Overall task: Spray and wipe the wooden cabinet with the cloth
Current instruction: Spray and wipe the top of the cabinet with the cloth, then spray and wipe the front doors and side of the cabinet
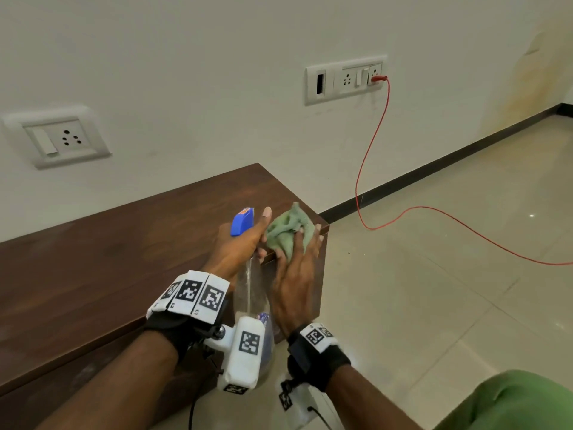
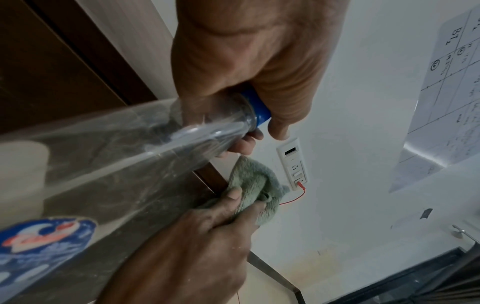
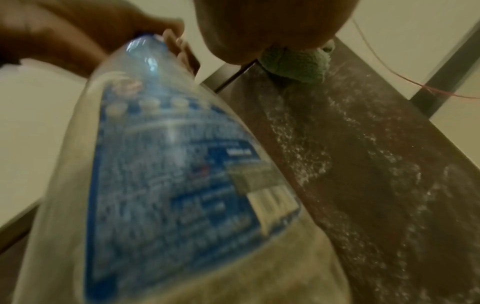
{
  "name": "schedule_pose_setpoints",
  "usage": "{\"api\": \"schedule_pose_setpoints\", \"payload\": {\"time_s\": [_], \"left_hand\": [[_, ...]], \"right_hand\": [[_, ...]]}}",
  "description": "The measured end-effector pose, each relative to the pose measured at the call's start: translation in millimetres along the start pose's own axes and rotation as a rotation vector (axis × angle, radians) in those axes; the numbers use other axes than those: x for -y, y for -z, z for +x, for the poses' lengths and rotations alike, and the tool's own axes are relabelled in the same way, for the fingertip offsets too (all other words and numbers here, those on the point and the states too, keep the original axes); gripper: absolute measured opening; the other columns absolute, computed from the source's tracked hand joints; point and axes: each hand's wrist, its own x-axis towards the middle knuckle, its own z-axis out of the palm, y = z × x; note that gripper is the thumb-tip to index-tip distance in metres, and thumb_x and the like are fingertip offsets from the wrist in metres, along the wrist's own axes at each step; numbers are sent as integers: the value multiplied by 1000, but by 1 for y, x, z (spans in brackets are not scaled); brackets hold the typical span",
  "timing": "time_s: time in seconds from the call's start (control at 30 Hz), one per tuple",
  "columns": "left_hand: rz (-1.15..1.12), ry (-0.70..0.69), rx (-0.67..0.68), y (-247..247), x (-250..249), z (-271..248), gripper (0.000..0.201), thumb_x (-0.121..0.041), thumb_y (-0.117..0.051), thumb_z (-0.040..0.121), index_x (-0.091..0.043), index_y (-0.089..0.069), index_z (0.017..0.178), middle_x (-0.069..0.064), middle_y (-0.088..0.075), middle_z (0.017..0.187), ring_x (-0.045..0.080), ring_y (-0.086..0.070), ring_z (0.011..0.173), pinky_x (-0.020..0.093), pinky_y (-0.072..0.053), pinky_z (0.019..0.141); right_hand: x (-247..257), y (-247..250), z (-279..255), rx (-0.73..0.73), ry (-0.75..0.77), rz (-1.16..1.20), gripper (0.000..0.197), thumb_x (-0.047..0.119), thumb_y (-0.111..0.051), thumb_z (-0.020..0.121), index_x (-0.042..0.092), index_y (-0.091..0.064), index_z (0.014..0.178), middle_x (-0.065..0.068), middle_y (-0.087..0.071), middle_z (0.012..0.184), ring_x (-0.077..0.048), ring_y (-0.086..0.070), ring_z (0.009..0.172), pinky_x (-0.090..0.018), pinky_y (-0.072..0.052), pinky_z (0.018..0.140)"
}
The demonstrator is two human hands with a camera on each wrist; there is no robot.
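Cloth and spray bottle held together at the right-hand end of the wooden cabinet.

The green cloth [image 1: 290, 231] is bunched in the right hand [image 1: 294, 280], whose fingers curl round it and press it to the cabinet [image 1: 124, 259] at the front corner of its right end; the end panel below shows pale wet streaks in the right wrist view. Just beside it, the left hand [image 1: 238, 243] is wrapped round the neck of the clear spray bottle [image 1: 252, 293], blue nozzle [image 1: 242, 221] aimed along the top, bottle body hanging in front of the cabinet's front edge and crowding the right wrist. The cabinet's back edge meets the wall [image 1: 217, 88], with sockets [image 1: 345, 79] above. A red cable [image 1: 369, 156] drops from one socket and trails over the tiled floor [image 1: 449, 305], which lies open past the right end.
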Motion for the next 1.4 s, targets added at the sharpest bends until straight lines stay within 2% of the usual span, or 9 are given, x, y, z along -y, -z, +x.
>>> {"api": "schedule_pose_setpoints", "payload": {"time_s": [0.2,0.37,0.53,0.67,0.77,0.83,1.0,1.2,1.4], "left_hand": [[32,-74,-29,15,0,-19,24,-48,-68,89,-25,-64,86,8,-64,78,23,-56,61,36,-50,65],[50,-113,-47,30,6,-33,21,-49,-68,88,-28,-64,92,9,-65,78,23,-57,61,35,-51,65],[107,-143,-93,33,25,-41,37,-52,-71,86,-17,-70,74,7,-66,67,21,-57,53,39,-51,65],[130,-156,-129,41,32,-47,41,-53,-70,87,-17,-65,67,6,-63,66,16,-58,50,26,-50,55],[167,-154,-113,43,36,-52,46,-62,-68,83,-18,-65,69,4,-65,65,18,-61,54,35,-54,64],[209,-141,-70,44,38,-56,51,-66,-67,81,-16,-67,72,6,-67,66,22,-64,58,43,-56,73],[244,-139,-43,37,46,-67,51,-53,-69,83,-3,-70,88,12,-72,76,26,-70,61,40,-58,68],[293,-159,-23,35,59,-71,24,-47,-64,91,-23,-68,90,9,-77,84,29,-75,69,42,-61,71],[383,-119,21,20,74,-59,50,-55,-63,88,-5,-70,83,10,-75,75,24,-74,64,37,-59,69]], "right_hand": [[-21,3,33,5,193,-124,31,20,-39,101,11,-45,130,-14,-24,159,-32,-13,150,-60,-19,117],[-14,-3,52,-206,-229,100,39,14,-38,104,13,-44,142,-7,-17,162,-34,-6,150,-61,-22,116],[21,-15,-17,126,249,40,55,40,-24,104,10,-39,147,-13,-22,160,-36,-3,150,-56,-7,121],[-14,-1,-6,216,507,-92,55,17,-41,101,13,-23,153,-17,-21,160,-36,-10,150,-63,-20,115],[-36,17,26,-6,102,25,80,0,-43,98,35,4,152,-20,-21,159,-41,-24,145,-60,-34,111],[-22,15,34,-73,-58,-4,69,0,-39,99,25,-6,155,-18,-11,161,-40,-12,148,-59,-33,112],[9,-12,-15,140,414,-42,59,38,-23,105,1,-29,149,-26,-14,158,-42,-2,149,-58,-11,120],[-8,-13,16,-271,-214,216,52,10,-37,102,2,-24,151,-19,-16,160,-29,-22,148,-44,-30,116],[-10,-19,4,-241,89,219,36,16,-36,104,-3,-56,128,-28,-20,156,-37,-27,145,-53,-42,106]]}}
